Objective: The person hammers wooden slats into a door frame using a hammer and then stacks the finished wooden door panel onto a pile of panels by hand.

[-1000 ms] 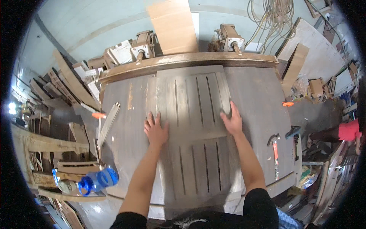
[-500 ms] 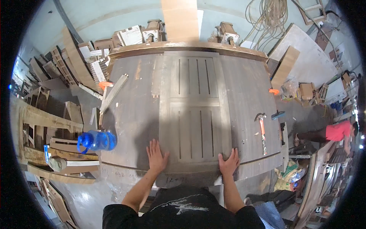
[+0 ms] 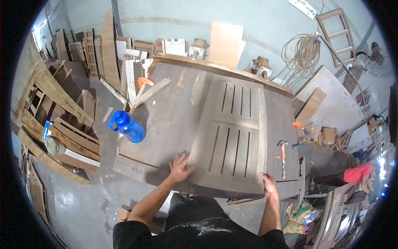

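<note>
A greyish-brown wooden door panel [image 3: 236,123] with two rows of narrow slots lies on the workbench [image 3: 166,99], its near edge close to the bench's front. My left hand [image 3: 180,169] is open, fingers spread, at the panel's near left corner. At the near right corner my right hand [image 3: 269,186] closes on the panel's edge, thumb on the top side and fingers along the outer side. Whether those fingertips reach underneath is hidden. To the right of the panel a claw hammer [image 3: 283,159] with an orange and grey handle rests on the bench.
A blue water bottle [image 3: 129,126] stands at the bench's left, near wood strips [image 3: 153,91] and an orange-handled tool [image 3: 144,81]. A raised wooden rail [image 3: 224,70] borders the far side. Wooden frames [image 3: 62,99] stand at left. A person in a red top [image 3: 357,172] is at far right.
The view has turned, shifting the bench in the picture. The panel now sits angled, with its near end moved right. My right hand has gone from lying flat to gripping its edge.
</note>
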`<state>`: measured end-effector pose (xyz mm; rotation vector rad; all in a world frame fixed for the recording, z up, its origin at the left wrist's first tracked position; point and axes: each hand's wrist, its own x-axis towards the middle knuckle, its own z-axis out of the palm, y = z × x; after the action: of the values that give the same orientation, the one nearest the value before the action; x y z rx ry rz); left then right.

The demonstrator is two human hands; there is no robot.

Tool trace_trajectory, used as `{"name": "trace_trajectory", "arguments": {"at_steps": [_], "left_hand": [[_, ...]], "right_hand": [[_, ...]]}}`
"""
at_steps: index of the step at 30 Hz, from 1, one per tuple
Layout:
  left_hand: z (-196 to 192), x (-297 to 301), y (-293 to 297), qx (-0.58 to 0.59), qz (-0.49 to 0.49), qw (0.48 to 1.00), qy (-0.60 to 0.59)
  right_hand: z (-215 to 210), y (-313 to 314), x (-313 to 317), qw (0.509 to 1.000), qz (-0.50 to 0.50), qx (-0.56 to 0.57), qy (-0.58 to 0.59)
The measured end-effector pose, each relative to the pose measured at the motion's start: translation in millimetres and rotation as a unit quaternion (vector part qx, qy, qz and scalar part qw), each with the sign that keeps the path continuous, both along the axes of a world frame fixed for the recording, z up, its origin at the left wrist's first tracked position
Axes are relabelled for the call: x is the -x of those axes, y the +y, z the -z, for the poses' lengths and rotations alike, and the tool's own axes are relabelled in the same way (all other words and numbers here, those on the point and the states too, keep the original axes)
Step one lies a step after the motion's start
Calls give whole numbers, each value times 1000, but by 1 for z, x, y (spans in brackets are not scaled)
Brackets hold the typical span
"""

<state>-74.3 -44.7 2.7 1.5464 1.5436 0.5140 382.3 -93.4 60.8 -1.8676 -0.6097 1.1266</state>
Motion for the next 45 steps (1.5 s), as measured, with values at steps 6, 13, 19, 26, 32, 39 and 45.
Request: {"name": "trace_trajectory", "arguments": {"at_steps": [6, 13, 19, 26, 32, 39, 45], "left_hand": [[-35, -38, 6, 112, 142, 980, 78], [-252, -95, 84, 88, 211, 903, -365], [-328, -83, 142, -67, 187, 976, -90], [-321, -57, 175, -125, 56, 977, 164], [-366, -107, 157, -121, 74, 953, 268], [-353, -103, 196, -122, 178, 946, 243], [-333, -109, 201, -226, 264, 917, 197]], "right_hand": [[-155, -37, 49, 989, -60, -111, 72], [-236, -16, 142, 854, -389, -246, 243], [-130, 49, 106, 812, -535, -233, 10], [43, 78, -108, 885, -55, -166, -431], [83, 66, -178, 860, 7, 154, -486], [108, 92, -228, 900, -74, 165, -398], [-9, 81, -189, 995, -17, -62, -82]]}}
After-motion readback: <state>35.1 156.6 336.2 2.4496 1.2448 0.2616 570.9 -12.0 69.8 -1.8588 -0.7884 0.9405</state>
